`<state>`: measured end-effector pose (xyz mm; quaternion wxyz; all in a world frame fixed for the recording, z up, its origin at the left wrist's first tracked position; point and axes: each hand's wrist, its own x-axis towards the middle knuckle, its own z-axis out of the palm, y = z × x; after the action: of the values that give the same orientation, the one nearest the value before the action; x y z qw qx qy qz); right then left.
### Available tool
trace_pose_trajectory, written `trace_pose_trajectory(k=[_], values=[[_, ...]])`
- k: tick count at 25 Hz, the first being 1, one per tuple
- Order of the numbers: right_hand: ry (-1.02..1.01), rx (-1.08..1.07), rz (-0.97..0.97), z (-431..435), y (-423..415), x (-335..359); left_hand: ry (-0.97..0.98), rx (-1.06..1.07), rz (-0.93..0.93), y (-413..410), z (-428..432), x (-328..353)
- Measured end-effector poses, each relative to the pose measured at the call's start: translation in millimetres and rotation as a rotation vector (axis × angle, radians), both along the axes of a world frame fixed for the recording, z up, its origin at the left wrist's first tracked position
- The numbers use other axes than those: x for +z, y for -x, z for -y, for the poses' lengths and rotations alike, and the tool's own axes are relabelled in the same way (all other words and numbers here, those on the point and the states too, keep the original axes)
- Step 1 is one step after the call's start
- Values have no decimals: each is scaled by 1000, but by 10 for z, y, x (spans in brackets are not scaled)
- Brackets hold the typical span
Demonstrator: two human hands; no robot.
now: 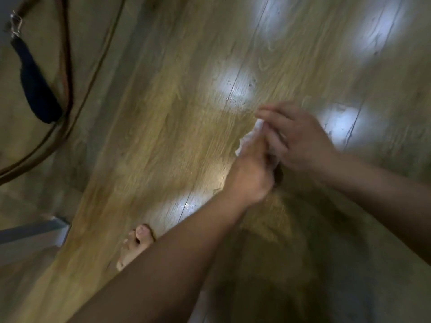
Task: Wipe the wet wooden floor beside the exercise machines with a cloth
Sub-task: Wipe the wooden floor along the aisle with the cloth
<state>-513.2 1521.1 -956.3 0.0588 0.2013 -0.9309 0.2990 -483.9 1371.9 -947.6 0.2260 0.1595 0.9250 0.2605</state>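
Head view: left grip [251, 176] and right grip [300, 141] both clamped on cloth [248, 138], bunched between them over floor [163, 136].
Handling: light, limp, probably damp.
Hold: wadded middle, under a flat palm.

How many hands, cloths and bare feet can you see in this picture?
Hands: 2 (left hand, right hand)
White cloth: 1
Bare foot: 1
Total: 4
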Motion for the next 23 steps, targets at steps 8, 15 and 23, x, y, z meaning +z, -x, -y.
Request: trace_pose_trajectory(k=[8, 15, 23], values=[[-409, 352, 80, 328, 756, -223, 311, 165, -79, 634, 828, 82], [-415, 701, 98, -288, -989, 86, 517, 378, 254, 241, 1285, 236], [-439, -187, 268, 322, 1339, 38, 550, 306, 239, 272, 1388, 204]])
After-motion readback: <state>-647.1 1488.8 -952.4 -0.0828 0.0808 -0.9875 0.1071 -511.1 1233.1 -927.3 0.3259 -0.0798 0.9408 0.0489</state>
